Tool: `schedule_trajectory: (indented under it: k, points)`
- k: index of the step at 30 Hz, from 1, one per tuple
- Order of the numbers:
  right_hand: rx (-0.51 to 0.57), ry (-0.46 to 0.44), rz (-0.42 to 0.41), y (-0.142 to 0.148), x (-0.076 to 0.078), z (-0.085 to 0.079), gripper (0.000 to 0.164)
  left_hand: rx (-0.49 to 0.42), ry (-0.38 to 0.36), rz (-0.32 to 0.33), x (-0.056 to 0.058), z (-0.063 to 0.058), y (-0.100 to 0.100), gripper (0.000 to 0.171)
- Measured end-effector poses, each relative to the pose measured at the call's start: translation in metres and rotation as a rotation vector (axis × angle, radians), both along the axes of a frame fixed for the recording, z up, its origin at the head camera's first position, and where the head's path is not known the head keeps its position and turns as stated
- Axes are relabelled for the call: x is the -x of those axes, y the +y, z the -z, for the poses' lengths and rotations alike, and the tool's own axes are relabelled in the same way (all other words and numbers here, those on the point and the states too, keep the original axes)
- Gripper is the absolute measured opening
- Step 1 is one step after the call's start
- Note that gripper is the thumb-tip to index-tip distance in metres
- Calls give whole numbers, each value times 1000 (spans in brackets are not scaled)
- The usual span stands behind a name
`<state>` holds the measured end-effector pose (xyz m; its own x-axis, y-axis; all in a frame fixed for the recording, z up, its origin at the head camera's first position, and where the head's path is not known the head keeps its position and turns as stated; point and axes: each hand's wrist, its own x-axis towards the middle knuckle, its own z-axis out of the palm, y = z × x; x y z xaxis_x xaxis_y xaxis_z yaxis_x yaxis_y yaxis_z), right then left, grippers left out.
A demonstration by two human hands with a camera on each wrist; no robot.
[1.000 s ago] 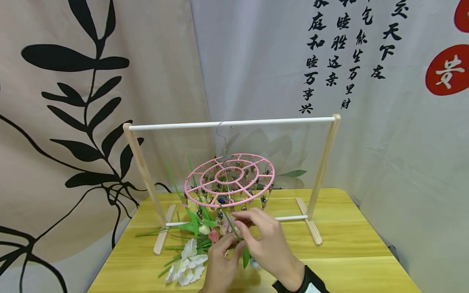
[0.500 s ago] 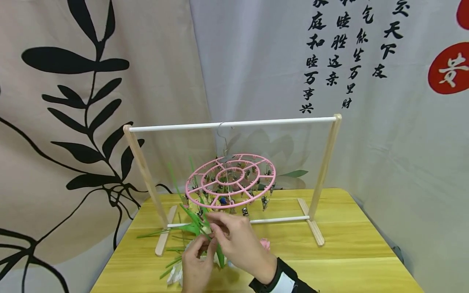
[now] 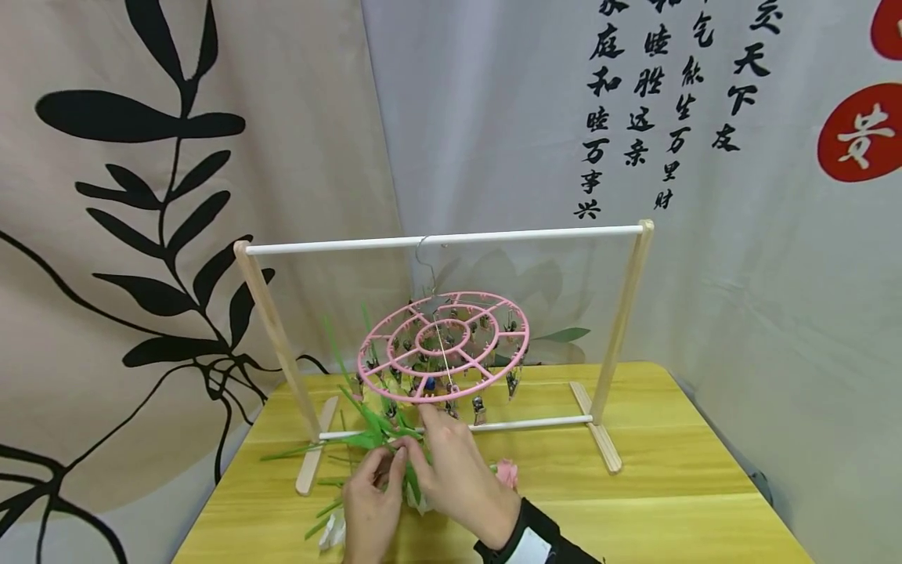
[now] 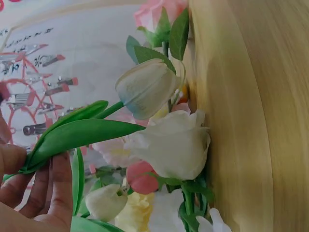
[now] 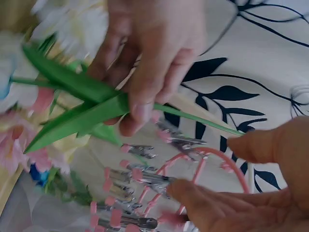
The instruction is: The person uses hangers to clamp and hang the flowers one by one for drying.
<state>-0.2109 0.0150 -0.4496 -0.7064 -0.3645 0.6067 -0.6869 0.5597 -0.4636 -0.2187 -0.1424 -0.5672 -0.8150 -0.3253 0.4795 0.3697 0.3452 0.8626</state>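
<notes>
My left hand [image 3: 373,501] pinches an artificial white tulip [image 4: 147,87] where its green leaves [image 4: 77,135] meet the stem. Beyond those fingers the thin stem [image 5: 198,118] runs toward my right hand [image 3: 461,486]. That hand's thumb overlaps the stem's end in the right wrist view, apart from the fingers. Its forefinger reaches up to a metal clip [image 5: 154,178] with pink tips. Several such clips dangle from a pink round hanger [image 5: 207,151], hung by a wire hook from a rack's white top bar [image 3: 451,238].
On the wooden table [image 3: 634,517] lie more artificial flowers: a white rose [image 4: 176,145], a coral tulip [image 4: 141,177], a yellow bloom [image 4: 135,212] and a pink rose [image 3: 507,474]. The rack's wooden posts [image 3: 623,321] stand either side, joined low down by a white bar [image 3: 543,423].
Both hands have moved left with the tulip, toward the leafy pile under the hanger's front. My right forefinger has stretched up to the hanger's rim, and its clips have shifted slightly.
</notes>
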Motion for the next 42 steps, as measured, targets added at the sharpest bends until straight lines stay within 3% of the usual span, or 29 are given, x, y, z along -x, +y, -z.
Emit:
schedule_trajectory:
  k: [3, 7, 15, 22, 29, 32, 37, 42]
  points:
    - [-66, 27, -3, -1, 3, 2, 41, -9, 21, 33, 1, -2, 1, 12]
    - [-103, 31, -22, -4, 11, 7, 42, -9, -16, 58, 1, -4, 3, 18]
    - [40, -10, -60, -9, 34, 13, 54, -11, -74, 92, 3, -6, 7, 18]
    - [119, -116, -73, -1, 37, 20, 44, 4, -115, 81, -1, -6, 10, 10]
    - [196, -199, -107, 8, 37, 19, 17, 1, -114, 78, 2, -7, 13, 7]
    - [219, -234, -131, 11, 38, 16, 24, 10, -121, 81, 4, -8, 13, 7]
    - [239, -246, -152, 15, 39, 14, 26, 24, -105, 90, 6, -11, 13, 8]
    - [272, -179, -156, 19, 41, 11, 18, 38, -103, 88, 7, -14, 12, 8]
